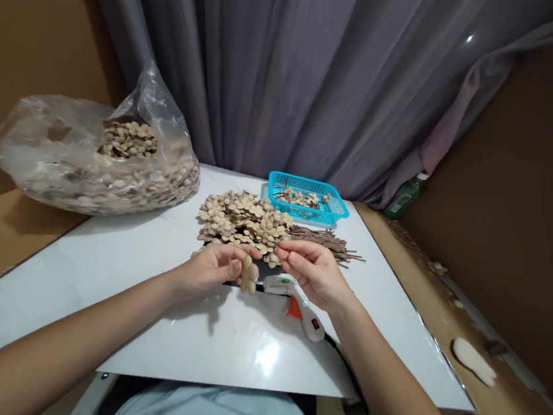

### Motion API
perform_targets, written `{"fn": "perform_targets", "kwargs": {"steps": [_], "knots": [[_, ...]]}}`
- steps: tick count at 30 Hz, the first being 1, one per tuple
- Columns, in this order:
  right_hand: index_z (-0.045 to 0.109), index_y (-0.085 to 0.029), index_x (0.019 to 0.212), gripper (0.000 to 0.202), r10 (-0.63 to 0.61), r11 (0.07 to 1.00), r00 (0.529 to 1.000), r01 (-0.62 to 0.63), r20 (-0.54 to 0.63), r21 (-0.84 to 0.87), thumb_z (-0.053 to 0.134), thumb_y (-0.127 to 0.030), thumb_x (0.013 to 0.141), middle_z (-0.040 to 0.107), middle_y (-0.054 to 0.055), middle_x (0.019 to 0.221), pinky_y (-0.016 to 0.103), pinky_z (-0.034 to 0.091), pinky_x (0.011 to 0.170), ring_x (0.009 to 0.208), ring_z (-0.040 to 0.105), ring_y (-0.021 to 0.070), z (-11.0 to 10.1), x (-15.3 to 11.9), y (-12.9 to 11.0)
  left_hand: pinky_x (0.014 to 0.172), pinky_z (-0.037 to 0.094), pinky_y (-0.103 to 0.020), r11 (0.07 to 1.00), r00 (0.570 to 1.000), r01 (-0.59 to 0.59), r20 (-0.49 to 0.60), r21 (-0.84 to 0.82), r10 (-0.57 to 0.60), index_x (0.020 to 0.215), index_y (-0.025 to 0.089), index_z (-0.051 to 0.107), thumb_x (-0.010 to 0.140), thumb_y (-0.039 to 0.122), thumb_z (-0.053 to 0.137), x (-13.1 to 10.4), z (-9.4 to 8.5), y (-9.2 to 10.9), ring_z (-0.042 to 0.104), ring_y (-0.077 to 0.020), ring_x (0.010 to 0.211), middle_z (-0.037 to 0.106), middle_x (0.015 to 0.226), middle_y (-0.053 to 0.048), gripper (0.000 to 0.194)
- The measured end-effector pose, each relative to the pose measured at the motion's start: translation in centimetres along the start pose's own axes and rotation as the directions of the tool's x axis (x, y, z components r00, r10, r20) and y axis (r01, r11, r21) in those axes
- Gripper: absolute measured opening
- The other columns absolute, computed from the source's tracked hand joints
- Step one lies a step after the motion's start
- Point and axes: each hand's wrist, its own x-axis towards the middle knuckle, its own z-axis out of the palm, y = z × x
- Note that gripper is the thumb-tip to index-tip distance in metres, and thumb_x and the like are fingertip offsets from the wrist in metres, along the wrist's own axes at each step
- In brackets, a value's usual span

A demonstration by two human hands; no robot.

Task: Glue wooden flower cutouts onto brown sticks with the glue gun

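My left hand [214, 267] pinches a beige flower-shaped piece [249, 275] with rounded, shell-like petals, held upright above the table. To its right, my right hand [314, 272] has thumb and forefinger pressed together; whatever may be between them is too small to make out. Below and between the hands lies a white glue gun [277, 285] with an orange trigger, its nozzle towards the flower piece. Just beyond the hands is a heap of similar flower pieces [240, 217], partly on a dark mat. A bundle of thin brown sticks [327, 243] lies beside the heap, behind my right hand.
A blue plastic basket [341, 209] with flower pieces and sticks stands at the back. On the left, a large clear bag [75, 174] is full of similar pieces. The glue gun's black cable [346, 362] drops over the front edge. A green bottle [406, 196] stands at right.
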Motion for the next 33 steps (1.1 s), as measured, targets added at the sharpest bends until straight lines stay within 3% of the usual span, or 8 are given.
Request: {"fn": "perform_targets", "kwargs": {"steps": [6,10,13,16,19,25,28,33], "knots": [[0.073,-0.019,0.085,0.029,-0.057,0.987,0.998,0.056,0.0,-0.152,0.082,-0.034,0.062,0.073,0.004,0.084,0.028,0.059,0.065,0.078,0.07,0.0174,0.5,-0.1,1.2,0.069,0.054,-0.036,0.999,0.992,-0.009,0.128,-0.032,0.013,0.073,0.015,0.071,0.077,0.046,0.067,-0.3,0.1,-0.1,0.063,-0.0177,0.069,0.062,0.085,-0.009,0.031],[0.074,-0.019,0.075,0.023,-0.215,0.906,0.977,0.2,0.0,-0.373,0.073,-0.041,0.072,0.066,0.007,0.093,0.024,0.053,0.052,0.081,0.065,0.0183,0.5,-0.1,1.3,0.062,0.054,-0.032,0.999,0.998,-0.029,0.058,-0.039,0.031,0.074,0.016,0.071,0.074,0.044,0.071,-0.4,0.3,0.5,0.059,-0.0135,0.064,0.055,0.091,-0.007,0.028],[0.076,-0.02,0.076,0.024,-0.315,0.816,0.948,0.291,0.038,-0.499,0.07,-0.043,0.076,0.06,0.007,0.092,0.026,0.051,0.063,0.086,0.059,0.0179,0.3,0.1,1.2,0.071,0.055,-0.034,0.985,0.994,-0.105,0.035,0.139,0.102,0.072,0.016,0.072,0.076,0.044,0.069,-0.3,0.4,0.8,0.06,-0.0203,0.083,0.057,0.088,-0.009,0.029],[0.076,-0.021,0.078,0.025,-0.298,0.808,0.949,0.309,0.105,-0.501,0.069,-0.045,0.077,0.056,0.004,0.085,0.029,0.048,0.072,0.083,0.056,0.0164,0.4,0.1,1.4,0.08,0.053,-0.038,0.938,0.99,-0.122,0.106,0.325,0.092,0.075,0.017,0.074,0.079,0.042,0.066,-0.5,0.8,0.8,0.059,-0.0261,0.1,0.059,0.101,-0.014,0.027],[0.077,-0.022,0.079,0.029,-0.28,0.785,0.947,0.32,0.157,-0.531,0.067,-0.049,0.078,0.053,0.004,0.083,0.029,0.047,0.073,0.082,0.053,0.0164,0.7,0.1,1.9,0.079,0.053,-0.036,0.899,0.982,-0.117,0.183,0.421,0.042,0.081,0.017,0.074,0.084,0.036,0.06,-0.7,1.3,0.5,0.062,-0.0242,0.097,0.059,0.112,-0.013,0.024],[0.077,-0.022,0.087,0.027,-0.255,0.758,0.954,0.299,0.16,-0.58,0.068,-0.045,0.078,0.051,0.004,0.083,0.028,0.045,0.067,0.083,0.051,0.0173,1.0,0.1,2.8,0.072,0.05,-0.03,0.79,0.968,-0.164,0.251,0.591,0.013,0.088,0.013,0.068,0.091,0.029,0.051,-0.9,1.8,-0.1,0.062,-0.0169,0.079,0.067,0.088,-0.008,0.023],[0.076,-0.021,0.088,0.02,-0.247,0.762,0.96,0.276,0.131,-0.586,0.072,-0.036,0.075,0.053,0.004,0.086,0.026,0.043,0.059,0.073,0.051,0.0144,0.8,0.1,2.5,0.071,0.049,-0.029,0.781,0.963,-0.161,0.27,0.604,-0.011,0.092,0.014,0.066,0.093,0.029,0.048,-1.0,1.8,-0.2,0.062,-0.0165,0.08,0.068,0.089,-0.008,0.025],[0.071,-0.018,0.074,0.01,-0.268,0.731,0.955,0.289,0.129,-0.619,0.07,-0.028,0.076,0.053,0.003,0.082,0.028,0.044,0.066,0.08,0.054,0.0165,0.7,0.0,1.8,0.075,0.05,-0.032,0.817,0.957,-0.154,0.289,0.556,-0.017,0.092,0.013,0.065,0.093,0.03,0.047,-1.0,1.8,-0.4,0.063,-0.0181,0.086,0.067,0.097,-0.011,0.025]]}}
